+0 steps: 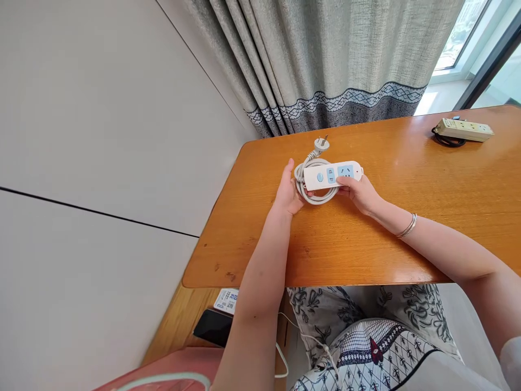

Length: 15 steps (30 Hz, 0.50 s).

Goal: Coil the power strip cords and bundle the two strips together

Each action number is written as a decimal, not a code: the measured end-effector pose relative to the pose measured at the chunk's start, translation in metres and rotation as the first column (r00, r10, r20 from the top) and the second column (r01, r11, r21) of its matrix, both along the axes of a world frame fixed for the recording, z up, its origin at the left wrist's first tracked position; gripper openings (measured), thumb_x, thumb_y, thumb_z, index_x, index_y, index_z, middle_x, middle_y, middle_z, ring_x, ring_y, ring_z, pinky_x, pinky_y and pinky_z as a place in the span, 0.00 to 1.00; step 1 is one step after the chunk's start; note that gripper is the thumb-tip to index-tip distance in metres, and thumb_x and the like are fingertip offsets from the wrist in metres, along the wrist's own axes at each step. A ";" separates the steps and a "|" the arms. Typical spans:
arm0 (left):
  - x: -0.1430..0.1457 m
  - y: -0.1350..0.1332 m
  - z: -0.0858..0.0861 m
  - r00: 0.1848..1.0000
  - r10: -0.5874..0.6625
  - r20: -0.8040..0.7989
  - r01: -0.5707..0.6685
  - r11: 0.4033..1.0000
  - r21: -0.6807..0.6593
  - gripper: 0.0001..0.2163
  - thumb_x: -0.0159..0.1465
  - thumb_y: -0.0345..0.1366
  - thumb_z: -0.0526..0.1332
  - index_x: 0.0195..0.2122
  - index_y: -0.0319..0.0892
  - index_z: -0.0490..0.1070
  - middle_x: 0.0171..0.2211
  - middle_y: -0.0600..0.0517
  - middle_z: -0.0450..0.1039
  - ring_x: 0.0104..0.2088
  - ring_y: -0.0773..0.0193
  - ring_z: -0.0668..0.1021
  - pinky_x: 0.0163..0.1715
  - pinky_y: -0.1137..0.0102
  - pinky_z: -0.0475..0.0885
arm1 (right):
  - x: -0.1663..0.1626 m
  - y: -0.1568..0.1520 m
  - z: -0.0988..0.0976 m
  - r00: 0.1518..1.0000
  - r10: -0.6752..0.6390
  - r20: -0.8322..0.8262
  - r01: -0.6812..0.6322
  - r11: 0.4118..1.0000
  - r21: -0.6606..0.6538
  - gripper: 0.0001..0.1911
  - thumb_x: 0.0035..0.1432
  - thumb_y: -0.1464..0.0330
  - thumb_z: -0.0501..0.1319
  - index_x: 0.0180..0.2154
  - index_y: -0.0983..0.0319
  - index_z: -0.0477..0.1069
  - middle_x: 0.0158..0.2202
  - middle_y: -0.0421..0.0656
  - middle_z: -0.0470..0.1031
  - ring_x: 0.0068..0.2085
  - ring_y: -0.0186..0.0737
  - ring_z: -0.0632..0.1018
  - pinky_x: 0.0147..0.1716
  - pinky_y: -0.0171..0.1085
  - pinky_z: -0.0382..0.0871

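Observation:
A white power strip with light-blue socket panels is held a little above the wooden table, its face turned up towards me. Its grey-white cord is wound in a loop around and under the strip, with the three-pin plug sticking up at the far side. My right hand grips the strip's right part, thumb on top and fingers beneath. At the left end my left hand holds the cord coil and strip from below; its thumb stands up, and its fingers are partly hidden under the coil.
On the wooden table an older cream power strip with a black cord lies at the far right. A curtain hangs behind. A white panel rises at left. Below the table edge are a black phone and a printed card.

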State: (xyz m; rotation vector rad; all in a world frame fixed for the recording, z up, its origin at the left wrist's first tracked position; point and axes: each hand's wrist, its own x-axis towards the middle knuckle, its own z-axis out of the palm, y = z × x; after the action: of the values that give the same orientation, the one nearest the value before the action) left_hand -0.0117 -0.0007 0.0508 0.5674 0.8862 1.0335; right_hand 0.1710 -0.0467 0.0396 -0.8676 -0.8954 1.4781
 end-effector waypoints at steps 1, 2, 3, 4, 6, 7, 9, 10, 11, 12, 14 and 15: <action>0.001 -0.001 0.001 1.000 -0.013 -0.002 0.013 1.000 0.003 0.27 0.65 0.62 0.55 0.37 0.41 0.79 0.18 0.47 0.72 0.14 0.64 0.70 0.15 0.69 0.64 | 0.002 0.001 0.001 1.000 0.006 0.015 -0.006 1.000 0.014 0.21 0.41 0.61 0.73 0.39 0.60 0.77 0.42 0.46 0.83 0.44 0.46 0.82 0.43 0.43 0.78; 0.003 -0.002 0.002 1.000 -0.025 -0.003 0.025 1.000 0.004 0.28 0.65 0.62 0.54 0.37 0.41 0.79 0.19 0.47 0.73 0.14 0.64 0.70 0.15 0.69 0.64 | 0.004 0.003 0.001 0.999 0.009 0.032 -0.010 1.000 0.030 0.21 0.41 0.62 0.73 0.39 0.61 0.78 0.41 0.46 0.83 0.44 0.45 0.82 0.43 0.43 0.77; 0.004 -0.003 0.004 0.999 -0.033 -0.004 0.033 0.999 0.001 0.28 0.66 0.62 0.53 0.38 0.41 0.79 0.20 0.46 0.74 0.15 0.64 0.71 0.15 0.69 0.65 | 0.007 0.004 0.001 0.999 0.010 0.052 -0.013 0.999 0.045 0.20 0.41 0.62 0.73 0.39 0.61 0.78 0.41 0.46 0.83 0.43 0.45 0.81 0.42 0.42 0.77; 0.005 -0.004 0.005 0.999 -0.037 -0.006 0.037 0.999 -0.004 0.28 0.66 0.61 0.52 0.38 0.41 0.79 0.21 0.45 0.76 0.16 0.62 0.72 0.15 0.69 0.66 | 0.009 0.006 0.001 0.997 0.008 0.072 -0.012 0.998 0.060 0.20 0.41 0.62 0.73 0.38 0.61 0.78 0.40 0.45 0.83 0.42 0.45 0.81 0.42 0.42 0.77; 0.007 -0.005 0.007 0.999 -0.046 -0.008 0.046 0.999 -0.015 0.28 0.67 0.61 0.52 0.39 0.41 0.80 0.25 0.43 0.78 0.21 0.57 0.78 0.17 0.67 0.70 | 0.012 0.010 0.000 0.995 0.011 0.099 -0.020 0.996 0.086 0.19 0.41 0.63 0.74 0.37 0.61 0.79 0.39 0.45 0.83 0.41 0.44 0.81 0.42 0.42 0.77; 0.008 -0.006 0.007 0.999 -0.053 -0.008 0.053 0.998 -0.019 0.27 0.67 0.60 0.52 0.39 0.42 0.80 0.27 0.42 0.79 0.24 0.54 0.80 0.19 0.66 0.72 | 0.014 0.011 0.000 0.994 0.015 0.105 -0.026 0.995 0.100 0.18 0.41 0.63 0.74 0.36 0.62 0.79 0.39 0.45 0.83 0.41 0.44 0.81 0.44 0.43 0.76; 0.010 -0.007 0.007 0.998 -0.070 -0.005 0.070 0.997 -0.019 0.26 0.67 0.59 0.53 0.40 0.42 0.80 0.30 0.42 0.81 0.31 0.50 0.83 0.23 0.64 0.75 | 0.017 0.014 -0.001 0.994 0.023 0.111 -0.038 0.991 0.132 0.18 0.40 0.64 0.75 0.36 0.62 0.79 0.38 0.45 0.83 0.41 0.44 0.81 0.47 0.45 0.76; 0.011 -0.007 0.007 0.997 -0.078 -0.001 0.078 0.997 -0.018 0.25 0.67 0.58 0.54 0.40 0.42 0.80 0.31 0.42 0.81 0.34 0.50 0.84 0.26 0.63 0.77 | 0.018 0.015 -0.001 0.993 0.025 0.118 -0.042 0.989 0.144 0.17 0.40 0.65 0.75 0.36 0.62 0.79 0.38 0.45 0.83 0.42 0.44 0.81 0.48 0.45 0.75; 0.013 -0.007 0.005 0.997 -0.079 0.005 0.079 0.997 -0.017 0.24 0.67 0.57 0.55 0.40 0.42 0.80 0.32 0.43 0.82 0.35 0.50 0.84 0.29 0.62 0.78 | 0.019 0.015 -0.001 0.991 0.029 0.134 -0.049 0.988 0.149 0.17 0.40 0.65 0.75 0.35 0.62 0.79 0.38 0.44 0.83 0.42 0.44 0.81 0.49 0.46 0.75; 0.015 -0.007 0.003 0.997 -0.070 0.012 0.071 0.997 -0.016 0.23 0.68 0.56 0.55 0.39 0.41 0.80 0.32 0.43 0.82 0.36 0.51 0.84 0.31 0.61 0.79 | 0.020 0.015 -0.002 0.988 0.035 0.153 -0.058 0.987 0.148 0.16 0.40 0.65 0.75 0.34 0.62 0.80 0.38 0.44 0.83 0.42 0.44 0.81 0.49 0.46 0.75; 0.020 -0.006 -0.004 1.000 -0.011 0.011 0.011 1.000 -0.019 0.22 0.68 0.54 0.55 0.38 0.40 0.80 0.33 0.43 0.82 0.36 0.53 0.84 0.34 0.62 0.79 | 0.021 0.016 -0.002 0.981 0.055 0.186 -0.078 0.990 0.118 0.16 0.40 0.65 0.74 0.33 0.62 0.80 0.38 0.45 0.83 0.41 0.45 0.81 0.48 0.46 0.76; 0.023 -0.005 -0.008 0.999 0.033 -0.001 -0.033 0.999 -0.025 0.23 0.69 0.54 0.55 0.37 0.40 0.79 0.32 0.44 0.82 0.34 0.55 0.84 0.34 0.64 0.79 | 0.022 0.016 -0.002 0.979 0.066 0.193 -0.084 0.992 0.089 0.16 0.39 0.65 0.74 0.33 0.63 0.80 0.38 0.46 0.83 0.41 0.45 0.81 0.47 0.46 0.76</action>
State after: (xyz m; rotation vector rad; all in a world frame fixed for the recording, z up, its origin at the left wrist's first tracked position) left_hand 0.0114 -0.0058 0.0427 0.5339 0.9100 1.0508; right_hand 0.1929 -0.0309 0.0376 -0.9220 -1.1435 1.4201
